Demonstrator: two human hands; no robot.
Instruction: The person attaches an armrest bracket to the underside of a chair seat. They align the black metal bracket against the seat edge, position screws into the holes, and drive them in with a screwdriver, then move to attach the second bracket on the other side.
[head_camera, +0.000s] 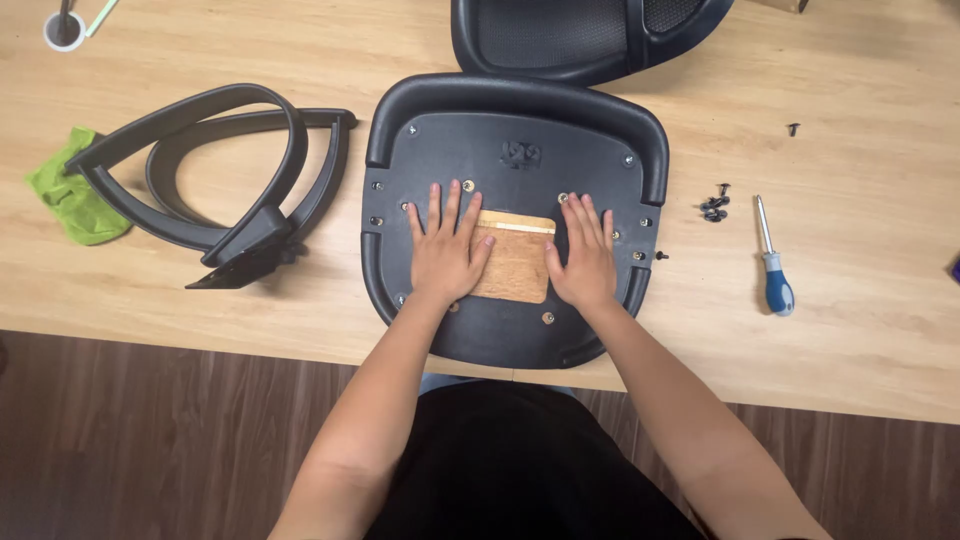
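1. Head view: black plastic chair seat base (515, 150) lies underside up on the light wooden worktop (860, 330), near its front edge, just in front of the person
2. Left hand (445, 250) flat, fingers spread, gripping nothing, palm over the left edge of the small brown wooden block (515, 262) at the seat's middle
3. Right hand (583, 258) flat and open too, just beside the block's right edge
4. To do it well, I judge: keep even pressure both sides so the block sits square between the screw holes
5. Blue-handled screwdriver (773, 262) and black screws (714, 205) lie to the right, black curved armrests (225, 175) left
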